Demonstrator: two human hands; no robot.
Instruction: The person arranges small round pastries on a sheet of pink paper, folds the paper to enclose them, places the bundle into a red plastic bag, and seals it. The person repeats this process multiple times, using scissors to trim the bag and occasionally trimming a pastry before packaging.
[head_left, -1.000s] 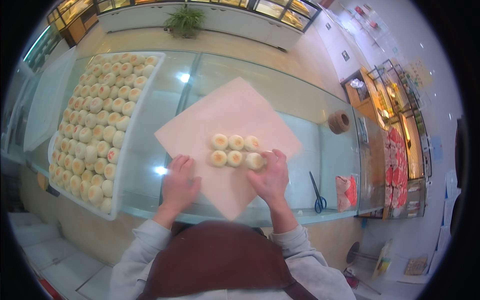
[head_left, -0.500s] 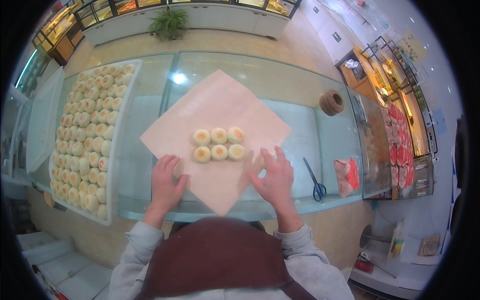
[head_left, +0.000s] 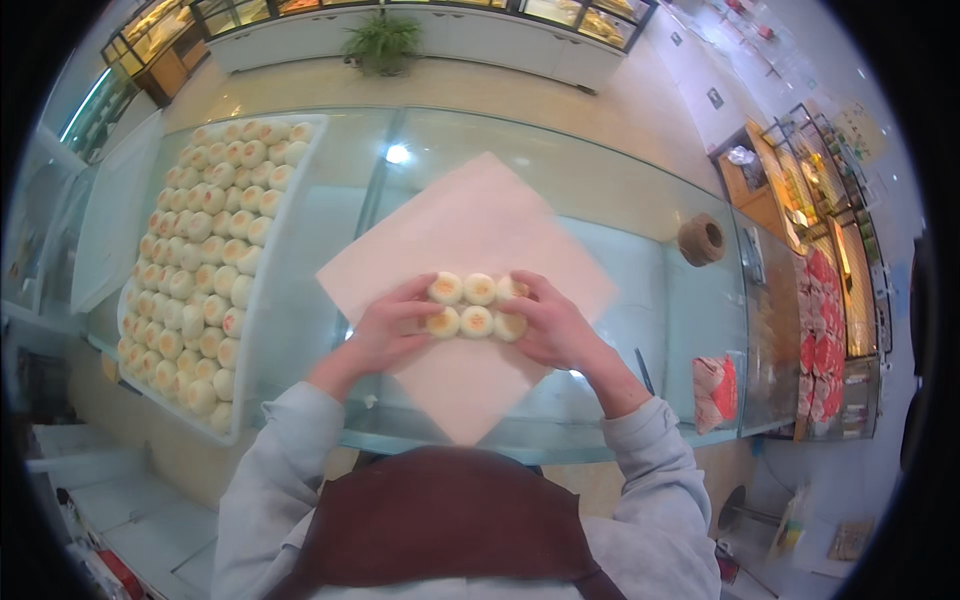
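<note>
Several round, pale pastries with browned tops sit in two rows of three on a sheet of pinkish wrapping paper. The paper lies cornerwise on the glass counter, one corner toward me. From the left, my left hand grips the end pastries, its fingers curled around them. My right hand does the same at the right end, partly hiding the pastries there. Both hands squeeze the block from its sides. Whether it is lifted off the paper, I cannot tell.
On the left stands a white tray full of similar pastries. A roll of brown twine sits at the far right. Scissors show only partly beyond my right wrist, near a red-and-white packet. More red-and-white packets are stacked farther right.
Both hands have come inward from the paper's lower edges and closed on the ends of the pastry block. My right forearm now covers most of the scissors. The view has shifted.
</note>
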